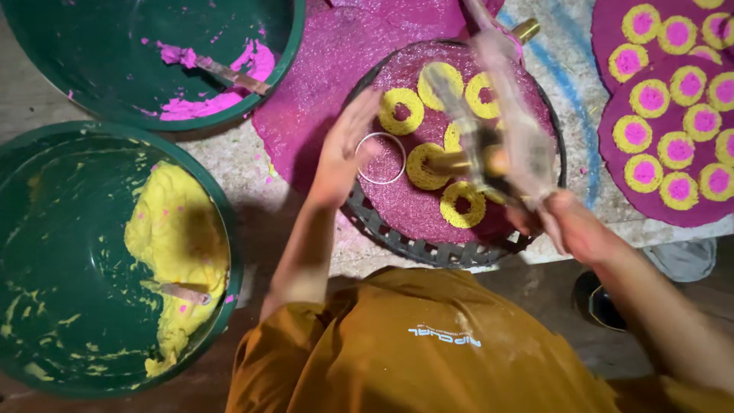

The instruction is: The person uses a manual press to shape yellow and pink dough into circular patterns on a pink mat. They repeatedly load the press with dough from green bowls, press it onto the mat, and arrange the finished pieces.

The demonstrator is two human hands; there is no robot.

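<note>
Left hand [345, 145] grips one metal ring [380, 158]; right hand [562, 222] grips press [497, 145]; six yellow rings [403, 111].

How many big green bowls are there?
2. One green bowl at the top left holds pink dough; the other green bowl at the bottom left holds yellow dough. Others may sit out of view.

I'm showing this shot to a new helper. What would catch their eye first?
The yellow rings on the round magenta tray at centre, where the left hand holds a metal ring and the right hand grips a blurred piping bag. Then the green basins: yellow paste lower left, pink paste upper left.
</note>
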